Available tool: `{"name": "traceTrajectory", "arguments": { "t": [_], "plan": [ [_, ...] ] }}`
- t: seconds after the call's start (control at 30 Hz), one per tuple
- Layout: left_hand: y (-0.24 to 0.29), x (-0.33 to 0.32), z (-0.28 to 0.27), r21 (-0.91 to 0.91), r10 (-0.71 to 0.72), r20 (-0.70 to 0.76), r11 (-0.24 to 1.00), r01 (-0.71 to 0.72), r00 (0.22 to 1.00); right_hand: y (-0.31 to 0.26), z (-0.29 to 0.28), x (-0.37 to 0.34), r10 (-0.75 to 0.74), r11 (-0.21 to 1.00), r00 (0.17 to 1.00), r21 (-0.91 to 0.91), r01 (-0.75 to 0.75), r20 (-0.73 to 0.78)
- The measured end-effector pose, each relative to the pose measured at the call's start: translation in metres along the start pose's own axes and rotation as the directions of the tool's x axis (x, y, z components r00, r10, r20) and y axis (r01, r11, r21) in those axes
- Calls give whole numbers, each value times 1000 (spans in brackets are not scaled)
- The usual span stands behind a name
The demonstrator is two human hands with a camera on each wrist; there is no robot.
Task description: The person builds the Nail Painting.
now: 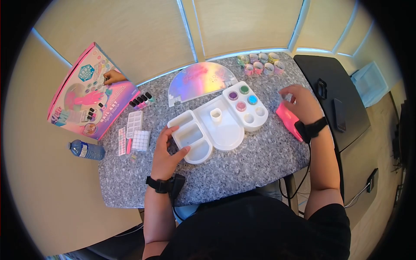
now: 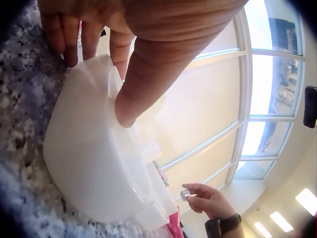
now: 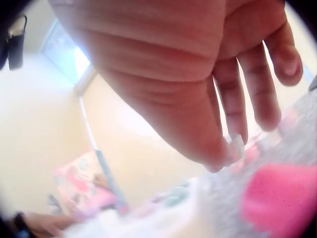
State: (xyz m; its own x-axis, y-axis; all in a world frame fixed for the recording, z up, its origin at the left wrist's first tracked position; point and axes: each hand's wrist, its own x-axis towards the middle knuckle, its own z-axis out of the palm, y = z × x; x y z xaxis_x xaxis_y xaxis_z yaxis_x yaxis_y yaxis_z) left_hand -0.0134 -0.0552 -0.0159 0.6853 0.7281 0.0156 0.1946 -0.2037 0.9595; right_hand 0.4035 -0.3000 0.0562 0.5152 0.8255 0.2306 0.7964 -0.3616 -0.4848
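A white plastic tray (image 1: 229, 134) with rounded sections lies on the speckled table. My left hand (image 1: 167, 151) grips its left section, the thumb (image 2: 130, 111) over the rim and the other fingers along the outer edge. Purple, green, pink and blue fillings sit in round wells (image 1: 244, 89) of the right section, beside two white wells. A short white cylinder (image 1: 216, 115) stands in the middle section. Off to the right, my right hand (image 1: 303, 104) pinches a small clear, cup-like piece (image 3: 235, 148) between thumb and fingertips, above a bright pink object (image 1: 288, 121).
Several small pots (image 1: 268, 68) cluster at the back right. Behind the tray lies an iridescent half-round panel (image 1: 201, 80). On the left are a nail art box (image 1: 91, 95), dark-capped polish bottles (image 1: 141, 102), small white trays (image 1: 134, 123) and a water bottle (image 1: 86, 150).
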Motion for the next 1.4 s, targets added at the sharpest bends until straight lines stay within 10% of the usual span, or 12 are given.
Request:
{"name": "traceTrajectory", "arguments": {
  "t": [0.2,0.87,0.93,1.13,1.2,1.4],
  "plan": [
    [3,0,1,-2,-5,5,1000,5,1000,-96,6,-28,-121,966,989,239,98,85],
    [4,0,-1,72,-8,6,997,8,1000,-68,46,-12,-274,922,961,291,256,21],
    [1,0,-1,50,3,2,999,-3,1000,-66,9,-4,3,967,999,256,-16,53],
    [-6,0,-3,131,18,-1,991,-18,1000,66,-11,17,-22,979,985,-202,-13,-171],
    [-5,-1,-2,123,29,-8,992,-28,1000,89,-5,18,217,908,976,-365,-206,-12],
    [-4,0,-2,29,4,-3,1000,-4,1000,53,-10,12,159,982,984,-89,-166,-81]
  ]
}}
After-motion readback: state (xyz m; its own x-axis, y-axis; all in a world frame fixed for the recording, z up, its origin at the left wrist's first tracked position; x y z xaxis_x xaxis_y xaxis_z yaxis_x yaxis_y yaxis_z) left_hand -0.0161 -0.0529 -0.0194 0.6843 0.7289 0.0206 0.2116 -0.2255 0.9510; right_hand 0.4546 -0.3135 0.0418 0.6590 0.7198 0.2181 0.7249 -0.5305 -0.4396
